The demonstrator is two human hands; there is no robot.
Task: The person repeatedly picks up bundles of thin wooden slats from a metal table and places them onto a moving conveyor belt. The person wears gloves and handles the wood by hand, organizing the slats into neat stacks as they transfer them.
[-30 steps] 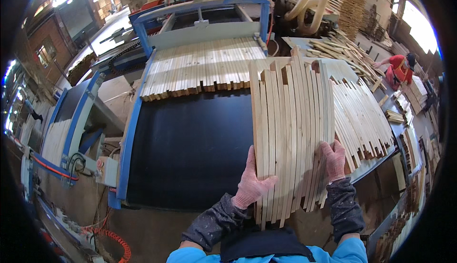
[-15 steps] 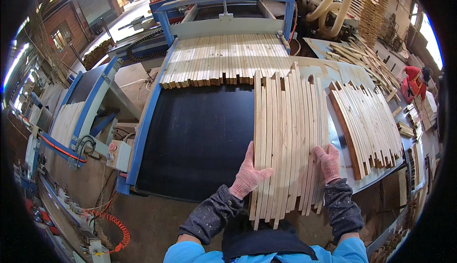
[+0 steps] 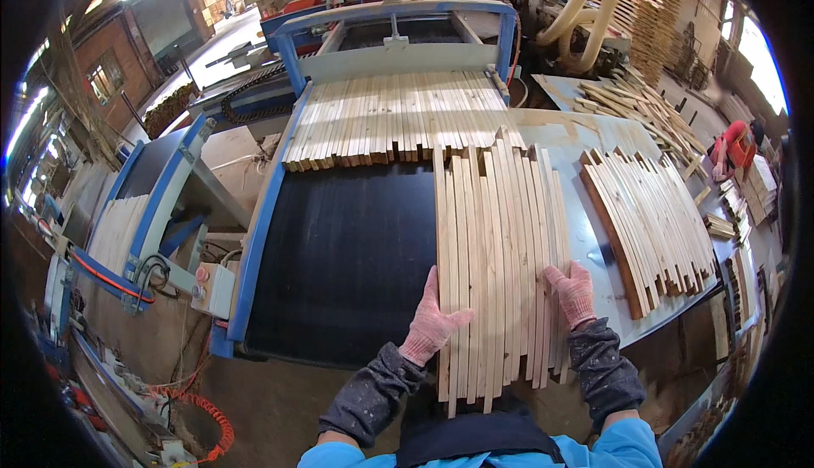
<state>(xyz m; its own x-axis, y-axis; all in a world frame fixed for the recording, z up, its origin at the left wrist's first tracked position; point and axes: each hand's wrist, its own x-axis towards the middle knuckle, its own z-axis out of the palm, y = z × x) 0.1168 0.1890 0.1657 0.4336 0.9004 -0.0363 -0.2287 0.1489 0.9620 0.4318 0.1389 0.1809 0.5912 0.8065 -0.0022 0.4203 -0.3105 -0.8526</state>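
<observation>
- Holding between both hands a loose batch of long, narrow, pale wooden strips [image 3: 496, 256], laid side by side, ends uneven
- Clasping its left side with the left hand [image 3: 432, 325] in a pink knit glove: thumb spread wide across the top, fingers along the outermost strip
- Clasping its right side with the right hand [image 3: 574, 294] in a matching glove: thumb against the strips, fingers bent and partly hidden
- Locating the batch: over the right part of a wide black conveyor belt [image 3: 348, 256] and the left part of a pale grey sheet-metal table [image 3: 595, 218]; cannot tell whether resting or lifted
- Noting on the belt's far part a tight row of pale wooden strips [image 3: 398, 116], near a blue metal arch [image 3: 506, 44]
- Noting on the table, right of the right hand, a second, brown-sided wooden batch [image 3: 653, 222]
</observation>
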